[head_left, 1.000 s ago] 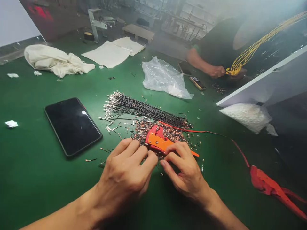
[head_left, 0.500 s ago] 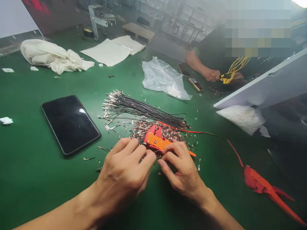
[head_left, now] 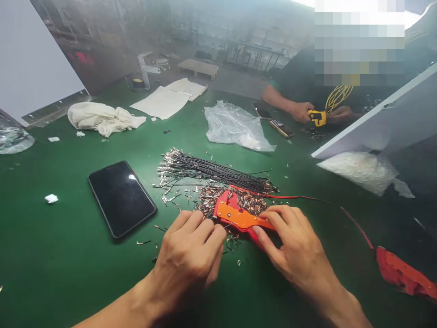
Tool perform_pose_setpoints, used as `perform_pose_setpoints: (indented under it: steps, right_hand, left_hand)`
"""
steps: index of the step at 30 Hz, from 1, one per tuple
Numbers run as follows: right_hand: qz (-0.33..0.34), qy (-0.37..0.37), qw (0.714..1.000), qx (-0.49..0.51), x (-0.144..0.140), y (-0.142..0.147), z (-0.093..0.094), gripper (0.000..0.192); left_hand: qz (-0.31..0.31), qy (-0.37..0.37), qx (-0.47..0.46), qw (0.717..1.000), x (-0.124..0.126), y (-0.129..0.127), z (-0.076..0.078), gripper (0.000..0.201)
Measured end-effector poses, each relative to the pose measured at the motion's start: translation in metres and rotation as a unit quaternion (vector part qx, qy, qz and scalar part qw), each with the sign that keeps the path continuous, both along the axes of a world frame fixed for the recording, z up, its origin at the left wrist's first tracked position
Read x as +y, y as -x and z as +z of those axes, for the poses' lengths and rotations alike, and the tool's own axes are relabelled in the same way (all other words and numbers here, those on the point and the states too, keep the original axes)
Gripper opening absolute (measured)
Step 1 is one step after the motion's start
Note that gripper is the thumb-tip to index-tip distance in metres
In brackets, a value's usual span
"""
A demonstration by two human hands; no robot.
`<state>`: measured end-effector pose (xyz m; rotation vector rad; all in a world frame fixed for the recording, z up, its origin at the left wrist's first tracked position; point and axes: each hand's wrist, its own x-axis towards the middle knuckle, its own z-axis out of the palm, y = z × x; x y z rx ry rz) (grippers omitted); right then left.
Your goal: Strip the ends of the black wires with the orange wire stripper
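Observation:
A wire stripper [head_left: 239, 217] with an orange upper handle and a red lower handle lies in front of me, its jaws pointing left. My right hand [head_left: 293, 237] is around its handles, fingers over the orange one and thumb against the red one. Close to the jaws, my left hand [head_left: 194, 246] is closed, and a thin wire [head_left: 232, 225] sticks out past its fingers; most of that wire is hidden. Under and behind the tool spreads a heap of short wire offcuts [head_left: 211, 196]. Beyond it lies a bundle of black wires [head_left: 218, 169] with metal terminals at the left ends.
A black tablet or phone [head_left: 122, 198] lies left of the wires. Farther back are a white cloth [head_left: 102, 117], paper sheets [head_left: 164, 101] and a plastic bag [head_left: 235, 125]. A second red tool [head_left: 403, 271] is at right. Across the table, a co-worker's hand [head_left: 302, 112] holds a yellow tool.
My right hand has moved from beside the wire onto the stripper's handles, and the red lower handle now shows. The view has shifted, so everything sits lower.

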<state>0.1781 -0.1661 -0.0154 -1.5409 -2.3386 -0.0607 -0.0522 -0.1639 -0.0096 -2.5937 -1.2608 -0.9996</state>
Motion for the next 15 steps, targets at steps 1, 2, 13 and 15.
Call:
perform_pose_setpoints:
  steps: [1,2,13,15]
  right_hand:
    - [-0.025,0.018,0.999,-0.033,0.000,-0.004,-0.001,0.024]
    - [-0.043,0.034,0.996,-0.067,-0.002,-0.008,-0.002,0.033]
    - [-0.001,0.087,0.984,-0.155,-0.019,-0.025,-0.001,0.066]
    - [0.012,0.104,0.985,-0.137,-0.016,-0.023,-0.001,0.067]
  left_hand:
    - [-0.003,-0.003,-0.004,1.000,0.000,0.000,0.000,0.021]
    - [-0.006,-0.007,-0.008,1.000,0.000,0.000,0.000,0.019]
    - [-0.013,-0.015,-0.078,0.997,0.004,0.005,-0.004,0.013]
    - [-0.014,-0.019,-0.086,0.996,0.005,0.005,-0.004,0.014]
